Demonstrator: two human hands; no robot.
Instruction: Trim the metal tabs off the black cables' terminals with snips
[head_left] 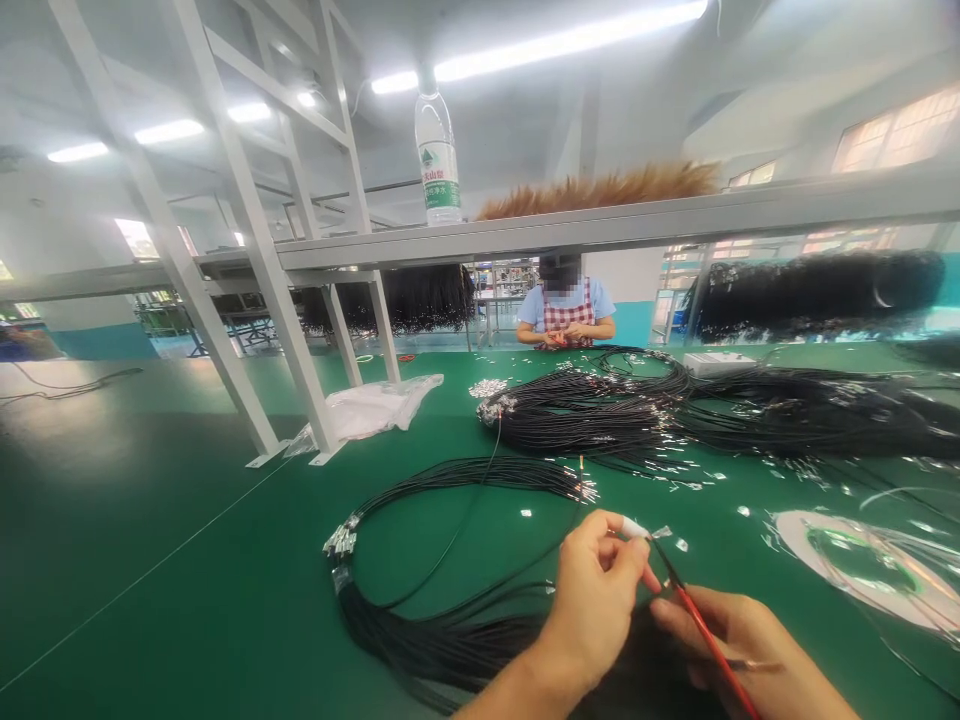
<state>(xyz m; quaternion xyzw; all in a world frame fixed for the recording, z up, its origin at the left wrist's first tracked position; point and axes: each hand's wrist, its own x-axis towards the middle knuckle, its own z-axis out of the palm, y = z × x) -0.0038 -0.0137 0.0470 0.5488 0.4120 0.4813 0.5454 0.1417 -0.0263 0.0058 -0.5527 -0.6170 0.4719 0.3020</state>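
Note:
My left hand [604, 580] is closed in a pinch over the bench, with white tape [634, 527] around a fingertip. What it pinches is too small to make out. Close beside it, my right hand [742, 640] grips a slim red-handled tool [709, 635], whose dark tip reaches up to my left fingertips; its exact kind is unclear. Under and left of my hands lies a bundle of black cables [442, 635], partly hidden by my left forearm. The cables loop round, with silvery ends [341, 540] gathered at the left and loose ends near my left hand.
A larger heap of black cables [585, 410] lies beyond my hands. A round white coil [795, 535] sits at right, a plastic bag [375, 408] by the white frame legs [300, 380]. Overhead, a shelf [525, 228] holds a bottle [437, 160]. A co-worker [566, 310] sits opposite.

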